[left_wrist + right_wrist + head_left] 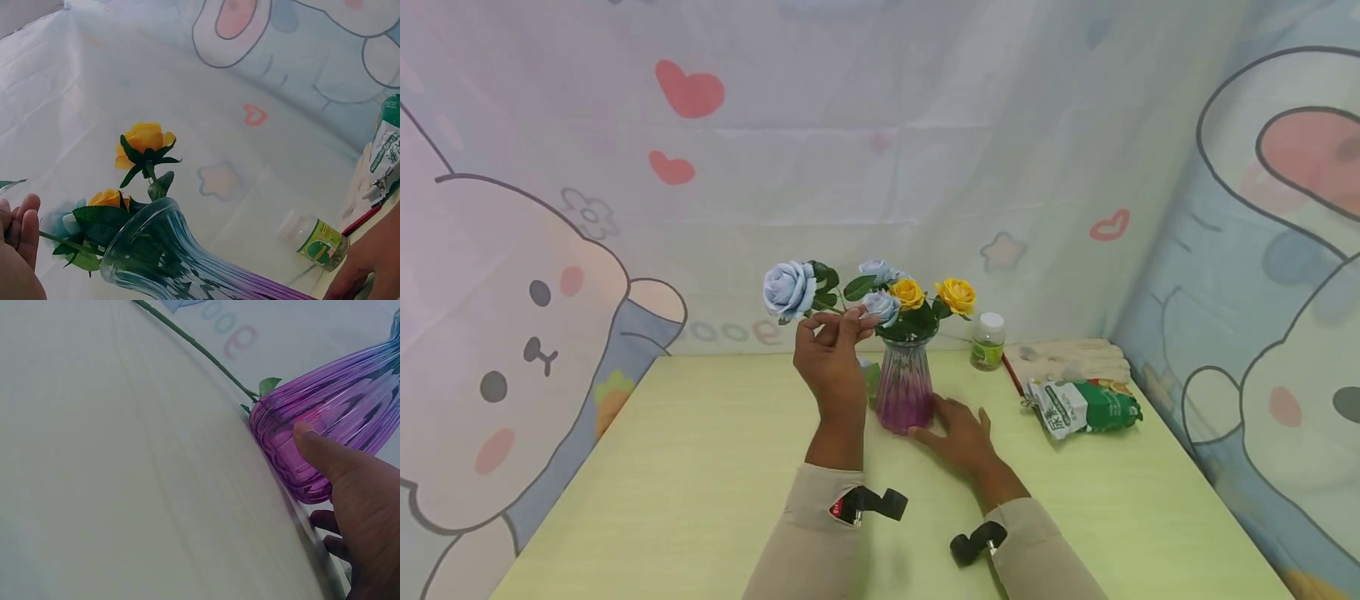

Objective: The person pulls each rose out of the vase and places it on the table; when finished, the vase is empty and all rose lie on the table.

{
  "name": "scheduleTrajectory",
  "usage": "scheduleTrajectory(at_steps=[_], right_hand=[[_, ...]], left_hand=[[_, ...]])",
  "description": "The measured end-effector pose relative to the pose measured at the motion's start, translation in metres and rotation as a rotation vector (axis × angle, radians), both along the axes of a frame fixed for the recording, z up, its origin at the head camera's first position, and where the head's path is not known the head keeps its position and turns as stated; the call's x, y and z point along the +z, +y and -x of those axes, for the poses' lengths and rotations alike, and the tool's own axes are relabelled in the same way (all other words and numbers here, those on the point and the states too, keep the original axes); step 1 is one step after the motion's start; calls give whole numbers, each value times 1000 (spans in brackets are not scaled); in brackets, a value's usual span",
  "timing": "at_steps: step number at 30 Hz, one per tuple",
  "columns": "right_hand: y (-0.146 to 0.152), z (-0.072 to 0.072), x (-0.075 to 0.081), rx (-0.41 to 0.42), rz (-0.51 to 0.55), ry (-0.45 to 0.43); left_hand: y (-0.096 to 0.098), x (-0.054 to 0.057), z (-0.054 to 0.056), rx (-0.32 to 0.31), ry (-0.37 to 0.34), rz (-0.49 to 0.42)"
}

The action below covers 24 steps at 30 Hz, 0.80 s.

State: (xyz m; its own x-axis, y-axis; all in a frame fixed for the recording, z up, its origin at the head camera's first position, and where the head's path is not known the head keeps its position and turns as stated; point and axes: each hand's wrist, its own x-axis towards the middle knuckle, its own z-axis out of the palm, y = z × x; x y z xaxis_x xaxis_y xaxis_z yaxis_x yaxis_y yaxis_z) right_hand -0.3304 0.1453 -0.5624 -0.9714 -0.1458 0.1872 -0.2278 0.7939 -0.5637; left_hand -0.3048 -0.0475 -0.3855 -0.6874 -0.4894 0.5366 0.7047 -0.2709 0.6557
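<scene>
A blue rose (790, 290) stands out to the left of the vase, its bloom above my left hand (833, 354), which pinches near its stem. In the left wrist view a green stem (69, 243) runs from those fingers to the vase's mouth. The clear-to-purple ribbed glass vase (904, 387) stands upright on the table, holding more blue roses (882, 307) and yellow roses (956, 296). Low on the vase, my right hand (958, 433) grips the base, thumb (315, 444) against the glass; its index finger is partly hidden.
Beside the vase's base, another green stem (194, 342) with a leaf shows in the right wrist view. Right of the vase stand a white-capped jar (988, 342), a green-and-white packet (1086, 407) and a pale board (1067, 361) with a red stick. A printed cloth (880, 183) hangs behind.
</scene>
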Motion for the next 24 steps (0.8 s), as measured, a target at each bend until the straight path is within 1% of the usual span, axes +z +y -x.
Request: scheduleTrajectory(at_steps=[3,5,7,10,13,15,19,24], right_hand=[[0,1,1,-1,3,0],[0,1,1,0,3,-1],[0,1,1,3,11,-2],[0,1,-1,8,2,-2],[1,2,-2,7,-6,6],[1,3,-2,5,-9,11],[1,2,0,6,-2,12],[0,-1,1,9,5,12]], left_hand=[[-4,-2,0,-26,21,-59],[-6,-4,1,-22,25,-62],[-9,-6,0,-1,21,-44],[-13,-8,0,62,0,-5],[-18,-9,2,90,-27,2],[-22,-10,4,85,-48,-9],[-32,-12,6,66,-105,-64],[-46,-17,10,41,-180,-175]])
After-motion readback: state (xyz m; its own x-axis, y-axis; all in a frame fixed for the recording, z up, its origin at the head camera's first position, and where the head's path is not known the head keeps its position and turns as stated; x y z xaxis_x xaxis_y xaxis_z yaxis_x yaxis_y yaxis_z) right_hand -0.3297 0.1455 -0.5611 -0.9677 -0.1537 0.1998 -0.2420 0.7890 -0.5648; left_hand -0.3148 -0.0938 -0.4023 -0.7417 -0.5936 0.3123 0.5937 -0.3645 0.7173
